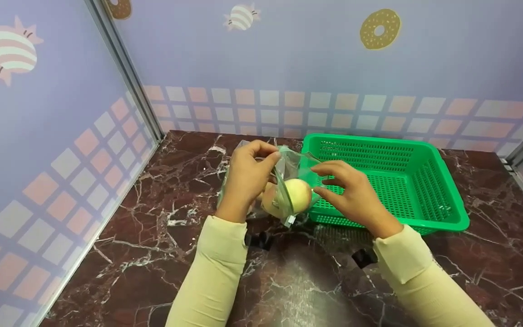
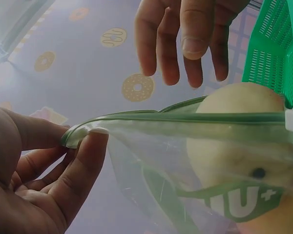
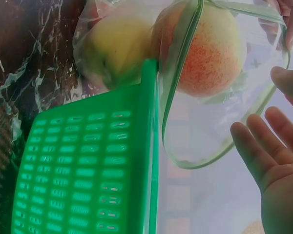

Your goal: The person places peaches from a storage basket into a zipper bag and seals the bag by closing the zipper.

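My left hand pinches the green-edged rim of a clear zip bag between thumb and fingers. The bag's mouth gapes toward the right, and a white slider sits at its near end. A round yellow-and-red peach lies in the mouth, partly past the zip strip. Deeper in the bag is another yellowish fruit, blurred by the plastic. My right hand is just right of the mouth, its fingers spread and relaxed, holding nothing; in the right wrist view its fingertips are beside the bag's rim.
A green slotted plastic basket stands on the dark marbled table, right beside the bag and under my right hand. Patterned wall panels enclose the table at the back and the sides.
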Motion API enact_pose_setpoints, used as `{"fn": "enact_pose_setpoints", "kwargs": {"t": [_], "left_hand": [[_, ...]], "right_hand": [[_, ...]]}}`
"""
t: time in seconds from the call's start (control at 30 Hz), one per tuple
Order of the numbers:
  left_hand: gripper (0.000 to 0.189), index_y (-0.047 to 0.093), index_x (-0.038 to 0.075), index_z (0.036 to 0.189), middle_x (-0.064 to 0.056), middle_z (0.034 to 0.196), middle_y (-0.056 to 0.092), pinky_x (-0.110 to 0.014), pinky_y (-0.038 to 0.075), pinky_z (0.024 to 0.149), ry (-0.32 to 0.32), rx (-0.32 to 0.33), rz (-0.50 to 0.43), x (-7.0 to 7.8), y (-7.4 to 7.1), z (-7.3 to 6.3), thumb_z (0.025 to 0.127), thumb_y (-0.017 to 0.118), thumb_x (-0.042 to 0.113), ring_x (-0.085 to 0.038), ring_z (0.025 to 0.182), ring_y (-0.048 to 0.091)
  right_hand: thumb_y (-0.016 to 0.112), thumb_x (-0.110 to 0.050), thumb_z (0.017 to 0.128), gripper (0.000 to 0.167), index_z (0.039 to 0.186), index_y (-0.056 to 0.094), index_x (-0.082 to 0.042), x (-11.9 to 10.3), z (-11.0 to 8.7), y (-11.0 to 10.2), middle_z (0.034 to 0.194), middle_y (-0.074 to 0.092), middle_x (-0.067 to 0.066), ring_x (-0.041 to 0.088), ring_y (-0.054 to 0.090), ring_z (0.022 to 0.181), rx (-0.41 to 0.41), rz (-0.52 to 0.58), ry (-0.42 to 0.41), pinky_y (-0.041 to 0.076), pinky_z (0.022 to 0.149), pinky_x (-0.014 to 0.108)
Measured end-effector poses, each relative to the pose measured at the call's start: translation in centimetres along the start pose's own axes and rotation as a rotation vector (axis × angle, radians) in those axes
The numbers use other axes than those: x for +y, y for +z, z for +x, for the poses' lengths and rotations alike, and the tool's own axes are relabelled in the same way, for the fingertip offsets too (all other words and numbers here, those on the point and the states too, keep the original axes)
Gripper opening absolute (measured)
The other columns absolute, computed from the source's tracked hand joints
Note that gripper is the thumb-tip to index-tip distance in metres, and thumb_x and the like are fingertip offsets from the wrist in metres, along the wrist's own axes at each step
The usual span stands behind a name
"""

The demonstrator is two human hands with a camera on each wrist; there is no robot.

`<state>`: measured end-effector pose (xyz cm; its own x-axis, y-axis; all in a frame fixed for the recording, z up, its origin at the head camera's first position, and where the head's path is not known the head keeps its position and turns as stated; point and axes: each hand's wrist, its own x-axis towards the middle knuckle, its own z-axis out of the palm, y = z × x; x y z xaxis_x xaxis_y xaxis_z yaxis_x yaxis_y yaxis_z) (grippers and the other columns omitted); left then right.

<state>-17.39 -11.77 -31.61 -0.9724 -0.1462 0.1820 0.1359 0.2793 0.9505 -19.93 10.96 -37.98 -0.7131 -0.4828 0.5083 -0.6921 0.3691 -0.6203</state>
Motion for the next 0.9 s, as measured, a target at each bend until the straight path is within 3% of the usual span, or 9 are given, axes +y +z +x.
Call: {"fn": "enact_pose_setpoints", "kwargs": {"t": [0.2, 0.57, 0.9], "left_hand": [[0.011, 0.07, 0.007, 0.098, -0.007, 0.096, 0.067, -0.035, 0.058, 0.056, 0.001, 0.008, -0.001, -0.2, 0.0, 0.0, 0.091, 0.067, 0.015, -0.021, 0.062, 0.065], [0.007, 0.07, 0.011, 0.094, -0.007, 0.095, 0.067, -0.039, 0.059, 0.057, -0.006, 0.028, 0.01, 0.0, 0.0, 0.0, 0.09, 0.068, 0.017, -0.02, 0.063, 0.065], [0.008, 0.07, 0.011, 0.096, -0.006, 0.097, 0.066, -0.041, 0.059, 0.061, 0.007, 0.005, 0.005, 0.0, 0.1, 0.0, 0.092, 0.067, 0.018, -0.021, 0.065, 0.066]], "right_hand": [[0.072, -0.016, 0.086, 0.031, 0.117, 0.067, -0.018, 0.1, -0.6, 0.2, 0.12, 0.063, -0.001, 0.016, 0.063, 0.108, 0.029, 0.018, -0.035, 0.056, 0.085, 0.028], [0.078, -0.006, 0.08, 0.024, 0.103, 0.072, -0.01, -0.1, -1.9, 1.2, 0.103, 0.067, 0.0, 0.012, 0.067, 0.08, 0.094, -0.117, -0.196, 0.057, 0.07, 0.026], [0.079, 0.0, 0.076, 0.025, 0.099, 0.072, -0.008, -0.6, -2.7, 2.5, 0.099, 0.067, 0.002, 0.014, 0.066, 0.082, 0.085, -0.204, -0.351, 0.056, 0.072, 0.025]]}}
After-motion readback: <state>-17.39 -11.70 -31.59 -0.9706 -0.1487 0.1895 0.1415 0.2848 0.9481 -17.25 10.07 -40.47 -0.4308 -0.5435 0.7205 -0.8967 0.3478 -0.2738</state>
